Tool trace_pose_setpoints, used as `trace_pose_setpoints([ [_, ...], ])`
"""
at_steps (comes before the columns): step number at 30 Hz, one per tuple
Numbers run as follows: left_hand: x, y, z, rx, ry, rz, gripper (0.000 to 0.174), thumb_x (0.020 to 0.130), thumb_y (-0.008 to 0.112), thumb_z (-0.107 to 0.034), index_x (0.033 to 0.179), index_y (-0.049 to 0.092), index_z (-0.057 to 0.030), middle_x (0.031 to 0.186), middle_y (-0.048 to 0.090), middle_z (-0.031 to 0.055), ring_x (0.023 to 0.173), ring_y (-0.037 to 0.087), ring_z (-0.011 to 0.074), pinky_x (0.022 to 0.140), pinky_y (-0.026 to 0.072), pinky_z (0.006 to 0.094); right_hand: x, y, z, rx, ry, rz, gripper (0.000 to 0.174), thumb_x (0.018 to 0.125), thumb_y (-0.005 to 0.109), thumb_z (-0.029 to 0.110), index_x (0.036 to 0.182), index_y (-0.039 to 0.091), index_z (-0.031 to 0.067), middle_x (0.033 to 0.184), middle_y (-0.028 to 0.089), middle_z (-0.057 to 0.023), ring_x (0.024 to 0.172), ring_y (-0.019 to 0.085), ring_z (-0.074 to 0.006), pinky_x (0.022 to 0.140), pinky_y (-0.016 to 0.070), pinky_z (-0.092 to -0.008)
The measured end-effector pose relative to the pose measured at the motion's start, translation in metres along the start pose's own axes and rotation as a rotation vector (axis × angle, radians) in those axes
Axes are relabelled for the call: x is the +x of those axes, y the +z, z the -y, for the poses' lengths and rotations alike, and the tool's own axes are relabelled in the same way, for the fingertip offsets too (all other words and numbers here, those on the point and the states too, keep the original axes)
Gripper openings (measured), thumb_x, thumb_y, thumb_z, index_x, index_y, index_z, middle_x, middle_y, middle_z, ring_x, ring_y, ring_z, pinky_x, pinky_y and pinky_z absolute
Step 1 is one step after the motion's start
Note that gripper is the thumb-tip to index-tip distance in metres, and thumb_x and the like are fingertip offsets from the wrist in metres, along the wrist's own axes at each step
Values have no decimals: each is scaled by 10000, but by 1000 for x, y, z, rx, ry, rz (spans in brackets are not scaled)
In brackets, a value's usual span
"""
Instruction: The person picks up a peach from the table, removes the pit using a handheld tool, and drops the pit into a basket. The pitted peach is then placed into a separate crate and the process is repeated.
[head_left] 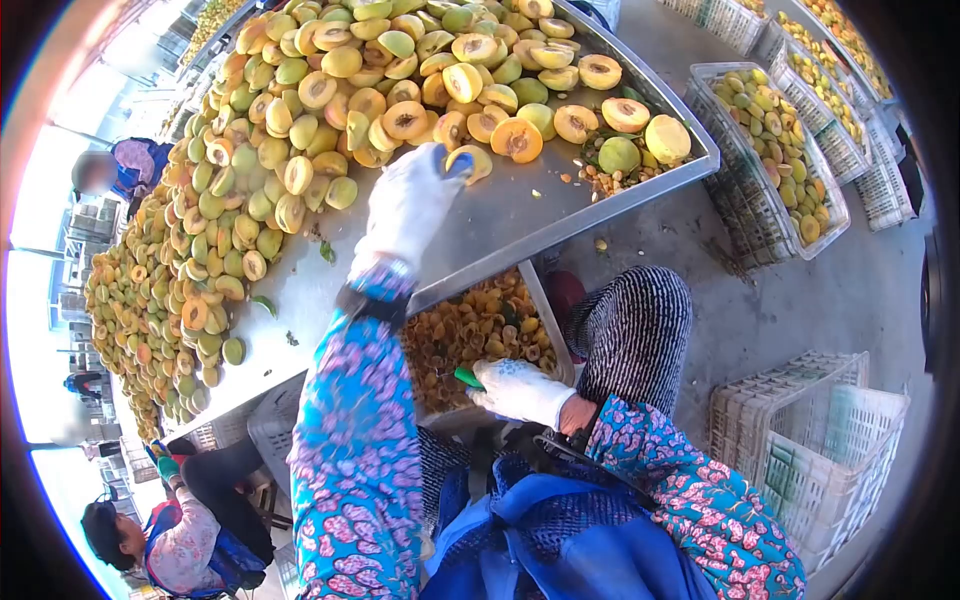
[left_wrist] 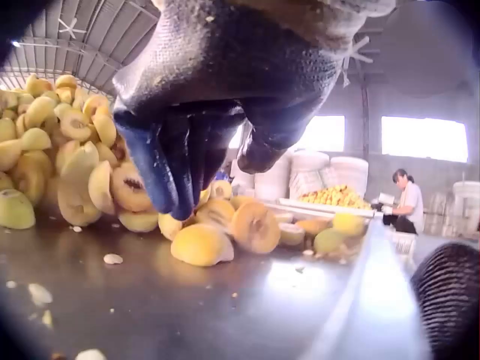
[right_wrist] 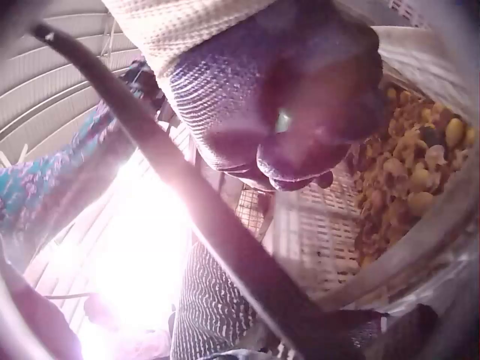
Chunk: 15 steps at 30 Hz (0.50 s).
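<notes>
In the head view my gloved left hand reaches over a metal table. Its dark-coated fingers point down at the near edge of a pile of halved yellow peaches. The left wrist view shows the thumb apart from the fingers, with fingertips right at a peach half. My gloved right hand grips a small tool with a green handle, low beside my knee; its working end is hidden. A spot of green shows within the curled fingers in the right wrist view.
Under the table edge, a crate holds brownish-yellow fruit scraps. Pits and several halves lie at the table's corner. Fruit-filled crates line the right, and stacked crates stand below them. Another person sits at lower left.
</notes>
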<state>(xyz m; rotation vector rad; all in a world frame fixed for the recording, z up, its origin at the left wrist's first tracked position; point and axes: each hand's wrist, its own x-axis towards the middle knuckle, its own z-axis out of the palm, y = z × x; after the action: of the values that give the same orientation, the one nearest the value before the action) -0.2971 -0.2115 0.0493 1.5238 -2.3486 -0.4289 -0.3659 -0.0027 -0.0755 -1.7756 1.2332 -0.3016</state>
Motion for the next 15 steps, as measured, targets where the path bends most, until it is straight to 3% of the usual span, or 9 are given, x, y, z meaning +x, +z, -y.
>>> trace_pose_setpoints([
  [2,29,38,11,202,54,1,542,832,623,-508,1155,589,-74,1075,647,170,1033,609,325,857,481,432,2,-1,-3,-12,-16,-33,332,899,539,301,972,563,-21,870,655,-231,838,648,-389,738,500,-496],
  [5,39,50,-8,401,-43,143,584,808,639,-531,1155,582,-66,1071,646,173,1025,612,332,857,483,424,5,-4,-4,35,-21,-27,356,905,534,314,989,534,-32,842,638,-255,813,637,-415,716,495,-510],
  [6,41,51,-5,394,-46,143,604,793,655,-531,1173,583,-67,1077,648,179,1023,608,351,853,483,440,5,-6,-4,59,-19,-20,369,907,531,321,996,520,-36,829,630,-266,801,632,-427,706,491,-518],
  [9,33,39,18,201,70,76,577,788,700,-448,1201,575,-66,1039,664,153,993,637,286,820,503,417,2,-8,-4,62,-6,-36,374,908,532,318,1013,513,-41,852,629,-277,816,625,-440,724,482,-523],
  [10,23,26,26,-159,-36,88,519,801,724,-327,1210,573,-45,976,678,111,959,645,226,807,509,375,0,-13,1,55,36,-45,323,899,540,272,987,536,-39,876,646,-266,844,637,-420,752,492,-502],
  [11,12,10,34,-712,-209,235,473,829,726,-248,1210,567,-17,1041,664,83,966,631,197,834,511,361,-3,-15,2,94,29,-78,341,902,540,277,982,522,-55,866,634,-289,845,630,-433,750,485,-509],
  [15,-85,-36,66,-1676,-240,132,509,910,616,-321,1285,495,1,1299,529,154,1170,539,304,1005,446,443,-5,-23,7,108,65,-121,343,891,570,302,961,532,-32,838,617,-296,825,610,-459,719,472,-526],
])
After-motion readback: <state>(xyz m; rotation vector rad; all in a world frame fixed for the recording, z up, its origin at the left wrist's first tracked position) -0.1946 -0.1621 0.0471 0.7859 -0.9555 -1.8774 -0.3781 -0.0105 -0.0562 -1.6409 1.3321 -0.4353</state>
